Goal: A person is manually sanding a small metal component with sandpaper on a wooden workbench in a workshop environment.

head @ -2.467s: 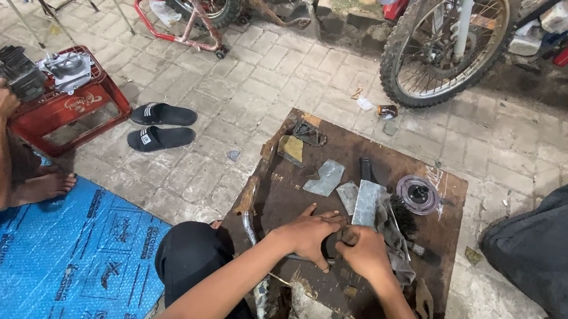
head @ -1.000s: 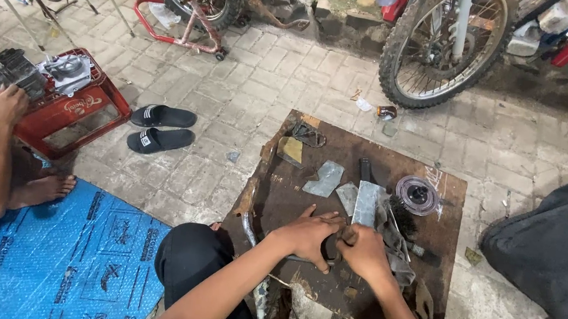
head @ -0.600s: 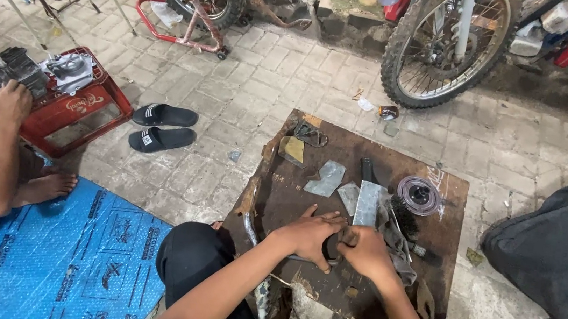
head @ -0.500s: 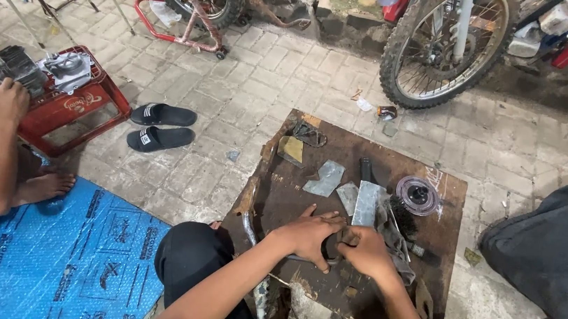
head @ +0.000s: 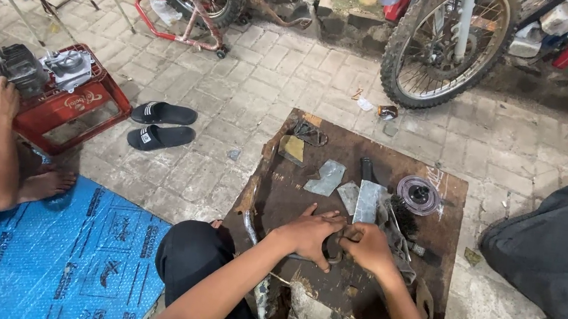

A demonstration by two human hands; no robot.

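Red crate (head: 85, 107) at far left, engine part (head: 19, 67) on it under another person's hand (head: 1, 94). Sandals (head: 160, 124) beside. Left hand (head: 308, 234) and right hand (head: 367, 249) both clench a small dark part (head: 332, 245) on the board (head: 280, 194). Wheel (head: 444, 43) beyond.

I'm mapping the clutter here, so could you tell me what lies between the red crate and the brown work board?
In the head view, a pair of black slides lies on bare paving between the red crate and the brown board.
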